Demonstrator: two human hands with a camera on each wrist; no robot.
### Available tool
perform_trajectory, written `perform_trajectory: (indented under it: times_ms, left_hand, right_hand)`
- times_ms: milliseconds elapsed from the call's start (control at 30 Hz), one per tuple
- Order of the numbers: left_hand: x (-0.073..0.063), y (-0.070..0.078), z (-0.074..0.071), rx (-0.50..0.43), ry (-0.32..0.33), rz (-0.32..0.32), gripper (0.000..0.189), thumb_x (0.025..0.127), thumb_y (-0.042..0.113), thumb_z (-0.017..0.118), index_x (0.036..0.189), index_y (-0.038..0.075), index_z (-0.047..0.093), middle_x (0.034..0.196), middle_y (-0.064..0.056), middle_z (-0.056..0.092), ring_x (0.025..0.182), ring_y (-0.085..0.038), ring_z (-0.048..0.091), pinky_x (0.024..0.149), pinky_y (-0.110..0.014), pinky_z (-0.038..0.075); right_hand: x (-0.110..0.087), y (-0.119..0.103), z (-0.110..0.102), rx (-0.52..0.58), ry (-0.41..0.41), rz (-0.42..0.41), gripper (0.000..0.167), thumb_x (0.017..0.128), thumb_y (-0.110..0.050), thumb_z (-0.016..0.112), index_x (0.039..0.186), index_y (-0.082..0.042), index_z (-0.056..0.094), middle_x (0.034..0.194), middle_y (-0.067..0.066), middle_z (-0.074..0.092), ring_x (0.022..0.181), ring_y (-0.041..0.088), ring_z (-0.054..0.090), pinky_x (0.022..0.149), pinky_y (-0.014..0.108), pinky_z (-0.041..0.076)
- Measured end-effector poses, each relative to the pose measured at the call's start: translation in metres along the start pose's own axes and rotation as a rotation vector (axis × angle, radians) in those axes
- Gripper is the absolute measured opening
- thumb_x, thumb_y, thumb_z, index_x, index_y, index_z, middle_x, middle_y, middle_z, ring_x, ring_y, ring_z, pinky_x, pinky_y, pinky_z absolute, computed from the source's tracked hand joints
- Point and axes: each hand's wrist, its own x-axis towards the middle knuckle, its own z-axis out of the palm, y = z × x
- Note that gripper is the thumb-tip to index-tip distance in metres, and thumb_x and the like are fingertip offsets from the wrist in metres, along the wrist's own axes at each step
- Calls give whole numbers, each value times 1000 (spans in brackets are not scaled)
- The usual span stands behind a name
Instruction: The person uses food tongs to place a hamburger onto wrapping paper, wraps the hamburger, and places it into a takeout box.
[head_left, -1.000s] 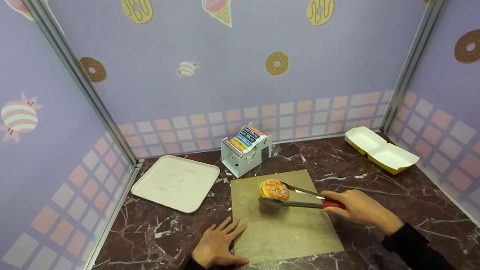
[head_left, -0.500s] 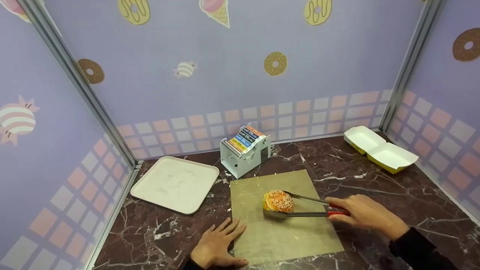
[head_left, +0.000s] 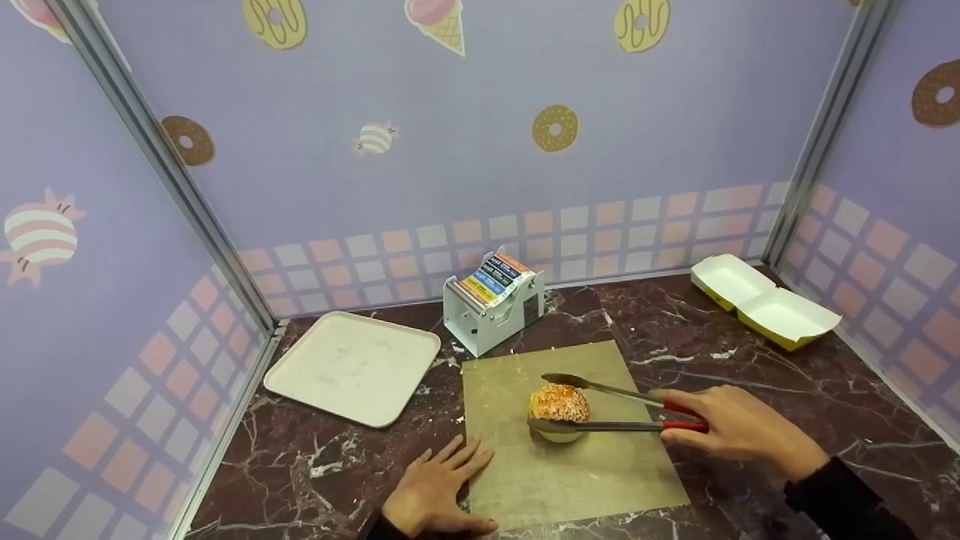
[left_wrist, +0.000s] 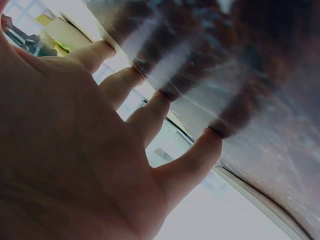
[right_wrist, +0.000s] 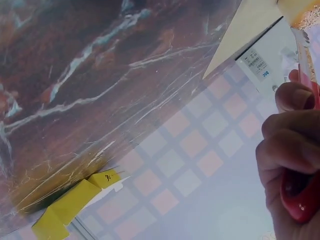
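Observation:
My right hand (head_left: 739,431) grips a pair of dark tongs (head_left: 622,427) by their red handles. Between the tongs' spread arms sits a sesame-bun burger (head_left: 562,405) on a tan sheet of wrapping paper (head_left: 600,480). The far arm's tip stands a little behind the bun; the near arm crosses in front of it. In the right wrist view, curled fingers (right_wrist: 287,140) wrap the red handle (right_wrist: 300,205). My left hand (head_left: 435,491) lies spread at the paper's left edge, its fingertips touching down in the left wrist view.
At the left lies a pale tray (head_left: 352,367). Behind the paper stands a white dispenser (head_left: 495,304) with coloured label rolls. An opened yellow-and-white burger box (head_left: 787,311) is at the back right. Patterned walls enclose the dark marble table (head_left: 315,487).
The burger has come toward me and slightly right onto the middle of the paper. The tongs have spread, the far arm parting from the bun. My left hand has stayed put.

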Motion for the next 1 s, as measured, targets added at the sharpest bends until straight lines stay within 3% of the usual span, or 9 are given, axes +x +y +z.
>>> perform_trajectory:
  times_ms: [267,367,433,533,600,667,767,900,1000]
  left_hand:
    - [1,-3,-1,-18,-32,-12,97,81,75,68,162,37,33,171,6,30,158,-26,26,119,-65,33]
    - [1,-3,-1,-15,-39,-17,96,81,76,67,162,37,32,171,5,30,159,-26,25,120,-64,32]
    - [1,-2,-1,-11,-39,-14,97,81,76,67,163,37,32,171,5,29,159,-26,25,120,-64,32]
    - [0,0,-1,2,-36,-13,98,80,76,68,162,37,32,171,5,30,158,-25,26,120,-63,33]
    - [0,0,0,5,-33,-16,98,79,76,68,162,37,33,171,5,30,158,-25,26,120,-63,34]
    - [-1,0,0,5,-30,-19,98,79,76,69,162,37,33,170,5,31,158,-25,27,119,-63,34]
    - [-1,0,-1,-4,-22,-15,98,79,75,70,162,37,34,170,5,31,158,-25,27,119,-64,35]
    - [0,2,-2,27,2,-6,97,79,75,69,161,35,37,169,4,34,157,-27,30,117,-61,38]
    - [5,5,-3,89,84,9,95,84,76,63,162,30,36,167,2,38,154,-28,36,117,-57,40]
  right_hand:
    - [12,2,-11,46,84,10,51,95,-49,71,140,-26,63,66,-21,45,53,-5,33,53,19,34]
    - [24,3,-14,126,221,20,43,95,-34,75,134,-20,65,68,-20,50,53,-5,37,49,19,38]
    - [34,5,-13,203,361,30,37,94,-19,75,129,-14,65,69,-17,52,52,-4,39,46,19,38]
    - [48,6,-8,432,549,41,31,97,2,65,127,0,59,72,-7,59,57,-1,53,48,19,44]
    - [59,4,-4,651,623,43,27,102,5,54,128,9,50,80,1,65,67,5,64,56,19,48]
    - [69,0,1,909,652,49,24,108,-1,45,128,11,43,91,6,72,85,11,72,71,20,54]
    - [81,-7,8,1204,681,83,28,112,-18,41,128,5,41,108,4,75,107,14,69,88,22,52]
    - [92,-13,15,1428,717,103,25,110,-25,47,127,-7,47,112,0,74,105,12,67,91,23,53]
    - [95,-16,20,1534,727,95,21,109,-19,51,125,-5,50,110,3,74,98,14,69,89,25,57]
